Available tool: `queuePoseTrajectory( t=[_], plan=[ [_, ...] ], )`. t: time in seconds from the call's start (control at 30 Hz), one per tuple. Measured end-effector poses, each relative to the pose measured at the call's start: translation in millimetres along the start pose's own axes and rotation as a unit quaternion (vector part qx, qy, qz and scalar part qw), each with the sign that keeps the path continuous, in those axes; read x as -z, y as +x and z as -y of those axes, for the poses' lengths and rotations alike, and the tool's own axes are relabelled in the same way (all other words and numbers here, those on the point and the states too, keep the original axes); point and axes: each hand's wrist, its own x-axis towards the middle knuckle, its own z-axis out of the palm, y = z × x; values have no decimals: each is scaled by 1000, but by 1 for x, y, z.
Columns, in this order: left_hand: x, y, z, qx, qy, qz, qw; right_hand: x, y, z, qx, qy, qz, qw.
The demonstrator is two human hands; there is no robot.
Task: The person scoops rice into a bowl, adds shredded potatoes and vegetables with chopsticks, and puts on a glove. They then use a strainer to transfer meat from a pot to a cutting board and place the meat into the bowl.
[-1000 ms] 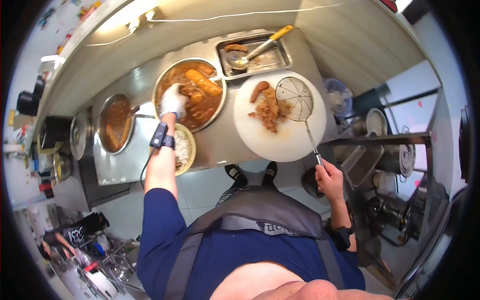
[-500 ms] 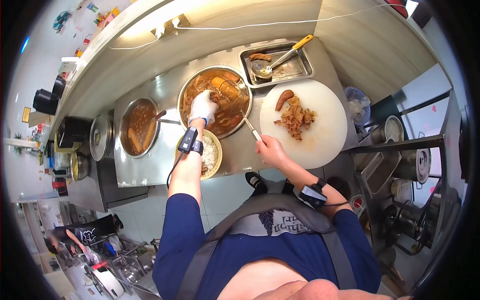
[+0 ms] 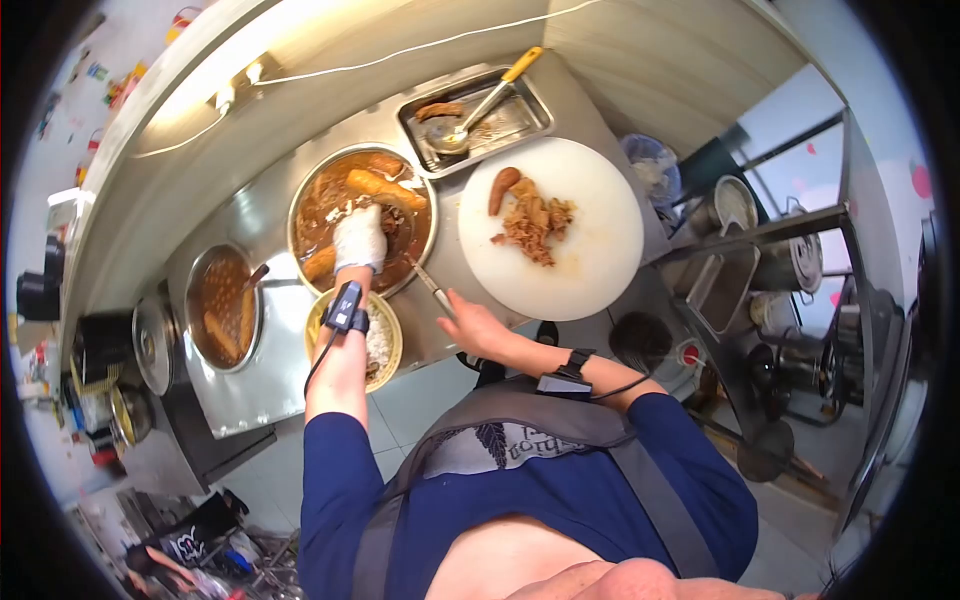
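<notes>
My left hand [image 3: 360, 238], in a pale glove, reaches into a large round pan of brown stew [image 3: 433, 205]; its fingertips are hidden among dark pieces. Large golden-brown pieces [image 3: 385, 188] lie in the sauce beside it. Bare and closed, my right hand [image 3: 474, 325] grips the end of a metal utensil handle [image 3: 433, 290] whose far end is at the pan's right rim. Under my left wrist is a yellowish bowl of rice [image 3: 378, 345]. Chopped brown meat [image 3: 535, 225] and one whole brown piece [image 3: 503, 190] rest on the round white board [image 3: 600, 255].
Behind the board, a metal tray [image 3: 540, 125] holds a yellow-handled ladle [image 3: 522, 66]. An oval pan of brown liquid [image 3: 222, 305] stands at the left, near a round metal lid [image 3: 153, 345]. Metal shelving with pots is at the right. Another person [image 3: 165, 565] is at the lower left.
The view has shifted and rotated, so the counter appears further left. My left hand is lower in the stew, and the brown piece at its fingers is now less distinct. My right hand stays on the handle.
</notes>
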Motion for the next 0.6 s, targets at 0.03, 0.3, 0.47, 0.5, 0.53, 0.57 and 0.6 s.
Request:
queuePoseTrajectory(
  t=[0.03, 0.3, 0.47, 0.5, 0.53, 0.57, 0.6],
  plan=[
    [3, 1, -2, 8, 8, 22, 1000, -2, -1, -1, 16, -31, 13, 999],
    [75, 5, -91, -84, -97, -115, 985, 126, -20, -32, 63, 61, -131, 987],
    [60, -5, -171, -21, -345, 30, 938, 264, 20, -51, 88, 10, -209, 974],
    [51, -9, -188, -3, -365, 40, 930, 277, 29, -49, 98, 11, -194, 976],
    [45, -13, -203, 0, -376, 36, 926, 289, 36, -43, 92, 23, -200, 975],
    [41, -16, -217, 9, -382, 26, 924, 299, 46, -34, 93, 36, -199, 975],
    [40, -19, -230, 40, -453, 45, 889, 304, 51, -28, 101, 77, -191, 973]
  ],
)
